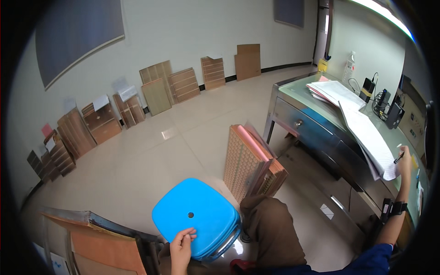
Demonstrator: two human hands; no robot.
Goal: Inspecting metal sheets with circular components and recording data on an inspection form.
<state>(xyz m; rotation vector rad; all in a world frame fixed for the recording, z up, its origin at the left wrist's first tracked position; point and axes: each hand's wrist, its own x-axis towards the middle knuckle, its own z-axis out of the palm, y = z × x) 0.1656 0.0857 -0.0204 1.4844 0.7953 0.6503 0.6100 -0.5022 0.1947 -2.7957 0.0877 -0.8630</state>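
My right hand (404, 160) grips a dark pen (399, 157), its tip close to the near end of a long white sheet of paper (366, 137) on the desk. A dark device is strapped to that wrist. At the lower middle, my left hand (182, 244) is loosely closed, with nothing visible in it. It is over the near edge of a blue plastic stool (192, 206), which has a round hole in its top; I cannot tell whether hand and stool touch. Between stool and desk, a stack of brown patterned panels (243, 160) with a pink sheet stands upright by my knee.
The metal desk (316, 133) has a glass top bearing more papers (337, 91), a clear bottle (349, 66), a yellow pen holder (322, 65) and black devices with cables (382, 103). Several brown panels (156, 96) lean along the wall. An orange-brown chair (107, 250) is at lower left.
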